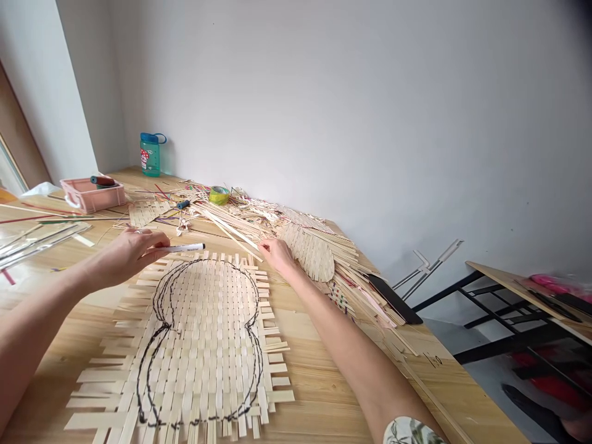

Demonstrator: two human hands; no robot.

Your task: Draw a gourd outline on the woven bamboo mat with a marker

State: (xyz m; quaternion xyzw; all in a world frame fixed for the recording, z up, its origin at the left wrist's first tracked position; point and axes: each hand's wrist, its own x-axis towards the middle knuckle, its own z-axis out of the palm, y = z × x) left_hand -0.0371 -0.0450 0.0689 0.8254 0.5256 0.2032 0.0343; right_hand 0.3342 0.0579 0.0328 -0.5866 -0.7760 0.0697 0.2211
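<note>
Above the table (pixel 314 370), left hand (pixel 134 248) pinches 1 marker (pixel 190 247); right hand's (pixel 278 255) grip is unclear.

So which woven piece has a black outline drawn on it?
The big mat, nearest the camera. The oval piece beside the right hand and the small one near the pink basket show no such outline.

A pale woven mat (pixel 208 345) lies flat before me, strip ends loose, a black two-lobed outline (pixel 165 325) on it; my left hand (pixel 143 242) holds a white, black-ended marker (pixel 185 248).
</note>
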